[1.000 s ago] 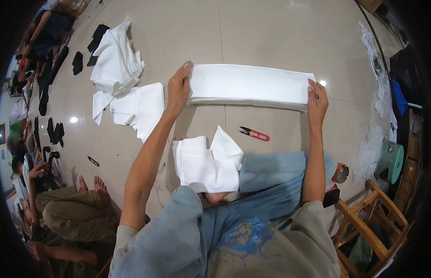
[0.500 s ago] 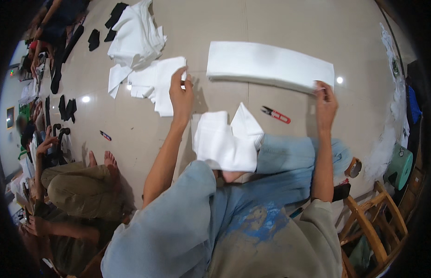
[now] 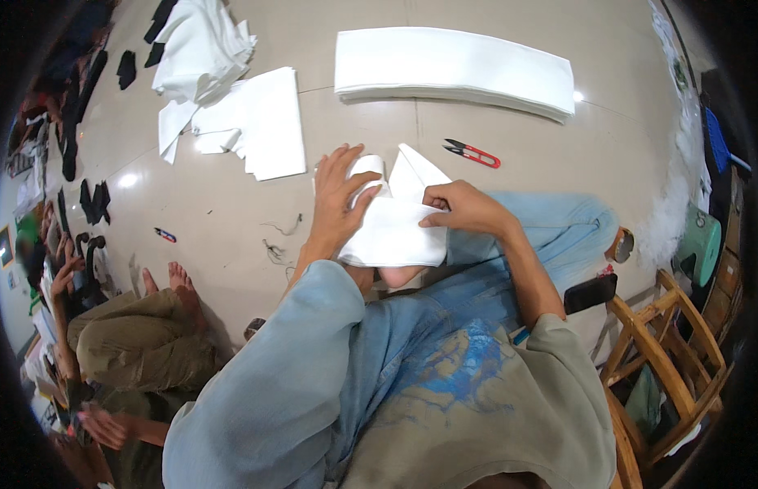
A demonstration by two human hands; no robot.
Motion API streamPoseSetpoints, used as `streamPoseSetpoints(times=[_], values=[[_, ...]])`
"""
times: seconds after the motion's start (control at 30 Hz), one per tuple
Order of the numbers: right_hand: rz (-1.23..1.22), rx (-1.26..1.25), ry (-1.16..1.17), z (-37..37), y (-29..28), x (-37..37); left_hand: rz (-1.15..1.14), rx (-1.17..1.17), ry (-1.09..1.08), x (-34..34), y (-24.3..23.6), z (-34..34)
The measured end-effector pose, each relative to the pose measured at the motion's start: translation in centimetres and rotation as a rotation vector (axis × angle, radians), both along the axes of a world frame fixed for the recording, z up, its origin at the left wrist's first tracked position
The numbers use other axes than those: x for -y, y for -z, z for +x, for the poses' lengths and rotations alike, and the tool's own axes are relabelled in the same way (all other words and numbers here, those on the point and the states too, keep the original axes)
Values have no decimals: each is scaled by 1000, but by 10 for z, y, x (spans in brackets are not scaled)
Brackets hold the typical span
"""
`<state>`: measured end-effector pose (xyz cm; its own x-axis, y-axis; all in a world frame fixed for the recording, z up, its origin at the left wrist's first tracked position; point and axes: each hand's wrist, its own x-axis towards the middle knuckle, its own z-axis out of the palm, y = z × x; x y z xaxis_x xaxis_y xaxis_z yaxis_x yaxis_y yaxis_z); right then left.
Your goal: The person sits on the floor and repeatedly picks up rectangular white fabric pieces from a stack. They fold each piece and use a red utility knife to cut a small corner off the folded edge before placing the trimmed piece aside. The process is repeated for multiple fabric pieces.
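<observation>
The left hand lies spread on the white cloth between both hands; the right hand pinches its edge (red snips just beyond), seemingly picking up a layer, which calls for steady pressure.

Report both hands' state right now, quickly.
Left hand: open, touching the folded white fabric.
Right hand: closed, pinching that fabric near its right edge.
</observation>
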<state>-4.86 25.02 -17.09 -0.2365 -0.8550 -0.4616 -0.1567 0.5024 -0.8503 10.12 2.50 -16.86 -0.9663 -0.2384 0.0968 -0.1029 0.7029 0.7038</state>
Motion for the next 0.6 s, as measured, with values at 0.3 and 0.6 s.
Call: streamPoseSetpoints(times=[0.3, 0.6], values=[[-363, 751, 662, 12, -27, 4, 213, 151, 356, -22, -52, -35], [58, -163, 232, 26, -2, -26, -312, 460, 556, -33, -24, -32]])
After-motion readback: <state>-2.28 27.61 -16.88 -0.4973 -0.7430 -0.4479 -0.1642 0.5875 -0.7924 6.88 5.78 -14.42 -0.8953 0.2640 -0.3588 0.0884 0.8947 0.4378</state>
